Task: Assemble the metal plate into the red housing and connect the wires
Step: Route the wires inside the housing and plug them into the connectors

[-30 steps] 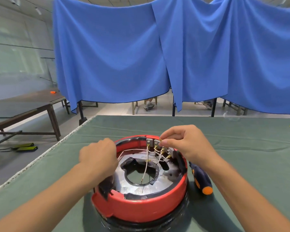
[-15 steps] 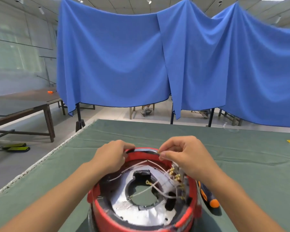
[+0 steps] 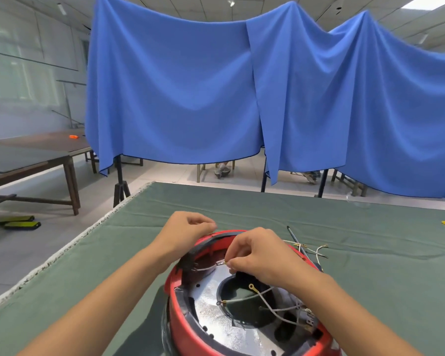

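One wire (image 3: 208, 267) pinched, right grip (image 3: 254, 258)

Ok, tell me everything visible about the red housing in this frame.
The red housing is a round, glossy shell that looks like plastic, open side up on the green table cloth, its near edge cut off by the frame. Inside lies a shiny metal plate with a large central opening, crossed by loose white wires ending in ring terminals. The left hand rests at its far rim; the right hand pinches a wire terminal over the interior.
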Demonstrator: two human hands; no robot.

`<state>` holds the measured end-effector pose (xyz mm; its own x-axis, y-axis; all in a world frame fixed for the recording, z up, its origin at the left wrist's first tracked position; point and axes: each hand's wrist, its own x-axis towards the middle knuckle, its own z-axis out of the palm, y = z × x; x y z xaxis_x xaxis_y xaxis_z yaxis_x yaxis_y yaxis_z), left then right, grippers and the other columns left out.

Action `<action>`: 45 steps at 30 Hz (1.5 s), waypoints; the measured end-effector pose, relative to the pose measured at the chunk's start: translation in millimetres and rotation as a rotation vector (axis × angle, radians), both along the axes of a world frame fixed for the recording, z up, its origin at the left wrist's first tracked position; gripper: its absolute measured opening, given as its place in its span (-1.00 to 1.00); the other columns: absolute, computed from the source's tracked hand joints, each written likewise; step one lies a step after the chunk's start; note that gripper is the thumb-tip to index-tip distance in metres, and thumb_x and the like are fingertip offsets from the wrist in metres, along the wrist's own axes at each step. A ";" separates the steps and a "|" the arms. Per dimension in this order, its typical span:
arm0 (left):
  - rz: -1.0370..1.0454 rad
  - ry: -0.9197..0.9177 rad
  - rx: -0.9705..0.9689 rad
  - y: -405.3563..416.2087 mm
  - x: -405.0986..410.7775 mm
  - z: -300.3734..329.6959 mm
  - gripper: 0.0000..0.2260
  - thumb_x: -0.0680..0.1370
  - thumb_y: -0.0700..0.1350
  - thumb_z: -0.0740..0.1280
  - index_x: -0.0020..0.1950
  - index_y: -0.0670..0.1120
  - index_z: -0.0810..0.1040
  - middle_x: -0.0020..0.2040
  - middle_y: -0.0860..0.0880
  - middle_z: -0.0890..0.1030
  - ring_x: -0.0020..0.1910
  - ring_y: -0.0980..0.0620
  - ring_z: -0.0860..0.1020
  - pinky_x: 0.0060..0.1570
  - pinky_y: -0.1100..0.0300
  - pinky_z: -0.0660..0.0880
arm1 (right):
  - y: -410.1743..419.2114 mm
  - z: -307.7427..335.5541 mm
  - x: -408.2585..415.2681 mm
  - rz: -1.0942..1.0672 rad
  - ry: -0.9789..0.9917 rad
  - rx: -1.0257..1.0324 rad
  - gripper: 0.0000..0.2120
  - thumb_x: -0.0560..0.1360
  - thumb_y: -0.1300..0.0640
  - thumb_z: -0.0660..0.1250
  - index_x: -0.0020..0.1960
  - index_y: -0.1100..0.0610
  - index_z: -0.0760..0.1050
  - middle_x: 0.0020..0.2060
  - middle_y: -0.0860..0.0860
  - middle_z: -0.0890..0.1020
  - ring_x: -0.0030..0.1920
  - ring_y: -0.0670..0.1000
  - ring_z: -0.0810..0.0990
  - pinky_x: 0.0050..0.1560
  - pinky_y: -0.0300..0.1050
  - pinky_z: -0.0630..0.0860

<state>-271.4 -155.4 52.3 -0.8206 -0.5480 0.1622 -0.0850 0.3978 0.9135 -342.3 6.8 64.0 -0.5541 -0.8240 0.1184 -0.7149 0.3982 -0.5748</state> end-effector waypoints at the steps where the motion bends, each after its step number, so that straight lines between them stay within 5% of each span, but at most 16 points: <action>1: 0.034 -0.016 0.020 0.3 6.2 -2.7 -0.93 0.48 -0.21 0.40 -0.16 -0.11 0.69 -0.21 -0.02 0.68 -0.22 0.12 0.58 -0.28 0.50 0.43 | -1.5 -0.6 1.1 0.005 0.010 0.013 -0.85 0.37 0.19 0.38 -0.31 -0.05 0.59 -0.43 -0.18 0.65 -0.33 -0.24 0.61 -0.12 -0.16 0.59; 6: 0.044 -0.118 0.043 3.7 21.7 -10.4 -0.88 0.51 -0.21 0.38 -0.17 -0.11 0.71 -0.24 -0.11 0.70 -0.31 0.06 0.59 -0.16 0.20 0.52 | -6.3 3.1 1.7 0.013 0.011 0.048 -0.82 0.36 0.21 0.36 -0.33 -0.04 0.57 -0.47 -0.21 0.63 -0.38 -0.26 0.58 -0.17 -0.18 0.58; 12: 0.036 -0.023 0.277 5.7 9.1 -13.9 -0.91 0.50 -0.25 0.39 -0.08 -0.22 0.69 -0.27 -0.14 0.68 -0.41 0.08 0.61 -0.37 0.33 0.54 | -14.9 7.2 2.0 0.059 0.022 0.049 -0.86 0.38 0.14 0.37 -0.33 -0.04 0.57 -0.39 -0.18 0.67 -0.36 -0.24 0.58 -0.19 -0.17 0.59; 18: 0.036 0.117 0.608 6.6 -7.5 -27.2 -0.88 0.46 -0.32 0.39 -0.05 -0.32 0.66 -0.10 -0.30 0.66 -0.18 -0.13 0.61 -0.03 0.02 0.56 | -21.7 -3.6 -2.2 0.052 0.000 0.007 -0.93 0.38 0.15 0.37 -0.27 0.04 0.60 -0.38 -0.13 0.68 -0.30 -0.13 0.64 -0.10 -0.06 0.60; 32: 0.012 0.132 0.585 2.2 -11.1 -32.5 -0.88 0.45 -0.26 0.42 -0.07 -0.30 0.67 -0.25 -0.17 0.67 -0.31 -0.03 0.61 -0.15 0.13 0.58 | -20.9 -15.0 -2.9 -0.018 0.042 -0.115 -0.85 0.47 0.09 0.40 -0.28 -0.03 0.58 -0.35 -0.16 0.67 -0.25 -0.17 0.62 -0.07 -0.02 0.58; 37: 0.014 0.140 0.582 3.7 -9.2 -32.8 -0.89 0.45 -0.23 0.43 -0.11 -0.28 0.67 -0.31 -0.14 0.66 -0.40 0.02 0.60 -0.38 0.25 0.55 | -20.9 -18.9 -0.5 -0.024 0.023 -0.047 -0.81 0.48 0.07 0.39 -0.30 -0.05 0.54 -0.37 -0.22 0.66 -0.24 -0.16 0.63 -0.04 -0.02 0.58; 45: 0.010 0.166 0.623 4.4 -8.9 -34.0 -0.90 0.44 -0.24 0.44 -0.14 -0.28 0.67 -0.29 -0.18 0.65 -0.36 -0.04 0.59 -0.19 0.10 0.57 | -20.0 -17.2 5.9 -0.041 0.094 -0.093 -0.81 0.51 0.07 0.36 -0.28 -0.06 0.51 -0.37 -0.19 0.65 -0.24 -0.18 0.60 -0.06 -0.02 0.56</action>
<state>-280.3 -151.0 18.3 -0.8062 -0.5880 -0.0649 0.0759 -0.2117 0.9744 -336.3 -13.2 46.8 -0.5703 -0.7836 0.2463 -0.7513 0.3765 -0.5420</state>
